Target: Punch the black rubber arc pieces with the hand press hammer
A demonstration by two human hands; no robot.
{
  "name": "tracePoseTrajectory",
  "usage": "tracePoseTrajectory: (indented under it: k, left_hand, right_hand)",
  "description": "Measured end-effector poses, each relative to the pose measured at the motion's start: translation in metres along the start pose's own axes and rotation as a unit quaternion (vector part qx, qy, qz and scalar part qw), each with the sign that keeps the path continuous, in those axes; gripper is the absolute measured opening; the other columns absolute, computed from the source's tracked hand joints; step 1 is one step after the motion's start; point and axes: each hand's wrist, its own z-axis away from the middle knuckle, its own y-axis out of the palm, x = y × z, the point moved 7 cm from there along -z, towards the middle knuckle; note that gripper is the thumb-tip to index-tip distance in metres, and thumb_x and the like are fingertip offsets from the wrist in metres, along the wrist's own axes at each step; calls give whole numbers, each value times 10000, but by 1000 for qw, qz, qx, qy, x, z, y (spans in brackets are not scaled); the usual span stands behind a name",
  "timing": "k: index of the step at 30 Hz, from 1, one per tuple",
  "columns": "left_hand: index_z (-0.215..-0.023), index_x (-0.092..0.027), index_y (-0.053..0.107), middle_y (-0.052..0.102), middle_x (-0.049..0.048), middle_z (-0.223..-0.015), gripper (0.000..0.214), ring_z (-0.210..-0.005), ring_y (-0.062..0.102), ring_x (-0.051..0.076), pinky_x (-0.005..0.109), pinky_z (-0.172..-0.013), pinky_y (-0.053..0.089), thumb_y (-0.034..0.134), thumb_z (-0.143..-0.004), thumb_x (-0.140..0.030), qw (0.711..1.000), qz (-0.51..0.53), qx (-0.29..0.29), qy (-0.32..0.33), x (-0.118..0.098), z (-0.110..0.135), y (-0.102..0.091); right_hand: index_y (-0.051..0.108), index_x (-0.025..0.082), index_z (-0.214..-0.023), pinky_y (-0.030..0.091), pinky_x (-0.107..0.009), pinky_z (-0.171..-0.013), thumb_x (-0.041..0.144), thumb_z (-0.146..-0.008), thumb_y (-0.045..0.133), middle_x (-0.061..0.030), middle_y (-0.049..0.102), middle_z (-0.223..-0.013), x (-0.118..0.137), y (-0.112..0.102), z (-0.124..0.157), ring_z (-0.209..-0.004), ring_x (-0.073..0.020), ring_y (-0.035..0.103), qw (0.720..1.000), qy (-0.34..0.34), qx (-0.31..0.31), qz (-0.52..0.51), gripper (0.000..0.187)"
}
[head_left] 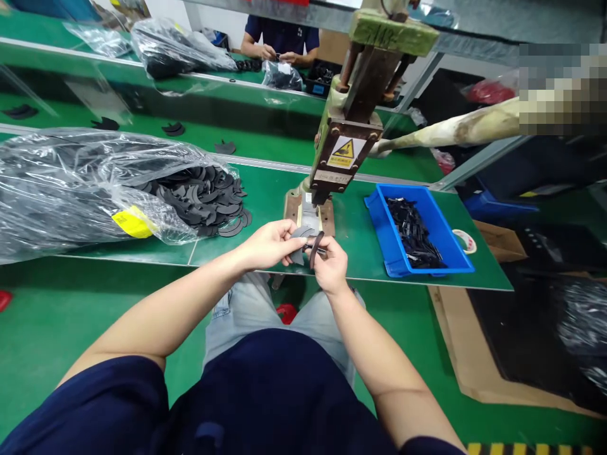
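Note:
In front of the press, my left hand pinches a flat grey curved piece between thumb and fingers. My right hand is closed on a dark curved strip, held on edge close to the grey piece. A small black part shows between the two hands, but its shape is partly covered by my fingers. Just beyond my fingertips is the metal base of the press, which carries a yellow warning label.
A clear plastic bag spills many grey curved pieces at left. At right sit a blue bin of black parts and a tape roll. Loose pieces lie on the green belt. Another person works across it.

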Motion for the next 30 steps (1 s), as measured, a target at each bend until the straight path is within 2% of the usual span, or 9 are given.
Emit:
tracePoseTrajectory:
  k: [7, 11, 13, 15, 17, 19, 23, 26, 30]
  left_hand:
    - [-825, -207, 558, 649, -15, -599, 447, -469, 604, 118, 226, -454, 492, 874, -852, -523, 998, 23, 38, -48, 5, -6, 7]
    - [-818, -205, 557, 633, -14, -612, 443, -499, 608, 121, 227, -473, 479, 870, -859, -516, 999, -22, 17, -45, 4, -11, -2]
    - [-857, -206, 582, 641, -11, -669, 409, -532, 605, 123, 240, -498, 484, 860, -866, -506, 999, -47, 3, -27, 2, -10, -5]
    - [-927, -210, 616, 661, -1, -777, 367, -613, 615, 126, 256, -571, 510, 852, -868, -484, 996, -79, -42, 19, -3, -5, -11]
    - [-988, -220, 641, 670, 14, -911, 361, -742, 629, 136, 267, -686, 534, 869, -846, -461, 984, -125, -99, 79, -12, 2, -15]
    - [-1004, -227, 655, 656, 27, -999, 399, -851, 623, 152, 278, -784, 534, 908, -794, -452, 969, -171, -128, 120, -18, 8, -14]
    - [-1002, -226, 655, 638, 28, -1009, 462, -865, 591, 155, 282, -803, 516, 961, -712, -415, 970, -174, -136, 103, -14, 6, -15]
    - [-1009, -219, 637, 649, 5, -923, 469, -773, 587, 129, 258, -720, 506, 951, -727, -422, 990, -92, -96, 48, -3, -1, -14]
    - [-868, -195, 632, 643, -8, -714, 444, -598, 595, 116, 233, -556, 474, 890, -796, -549, 998, -12, 41, -42, 16, -2, -4]
  right_hand:
    - [639, 239, -1031, 611, -328, -800, 486, -1016, 593, -41, 737, -953, 6, -6, 11, -823, -153, 691, 999, -20, -5, 43, 252]
    - [683, 238, -1079, 614, -363, -891, 433, -989, 640, -51, 774, -1009, 18, -16, 5, -906, -175, 723, 993, -56, 25, 103, 219]
    - [693, 240, -1077, 612, -382, -906, 409, -972, 658, -63, 779, -1028, 25, -20, 3, -946, -193, 729, 988, -79, 30, 129, 202]
    - [695, 243, -1045, 614, -396, -892, 387, -966, 659, -68, 778, -1002, 29, -23, 3, -941, -203, 728, 983, -99, 32, 148, 168]
    - [691, 244, -1026, 619, -410, -885, 367, -966, 652, -73, 778, -990, 31, -25, 3, -940, -211, 732, 980, -115, 33, 160, 141]
    - [691, 246, -1020, 625, -420, -882, 349, -963, 651, -77, 783, -996, 32, -25, 4, -946, -216, 739, 977, -130, 35, 166, 125]
    - [705, 257, -1027, 644, -430, -883, 331, -963, 652, -73, 796, -1009, 34, -23, 8, -952, -214, 758, 974, -150, 42, 167, 111]
    - [723, 265, -1038, 662, -441, -918, 332, -960, 672, -70, 808, -1033, 33, -22, 12, -978, -217, 777, 973, -151, 49, 166, 114]
    - [735, 274, -1124, 665, -447, -996, 318, -976, 666, -68, 815, -1092, 28, -23, 14, -1101, -229, 784, 975, -136, 57, 166, 169]
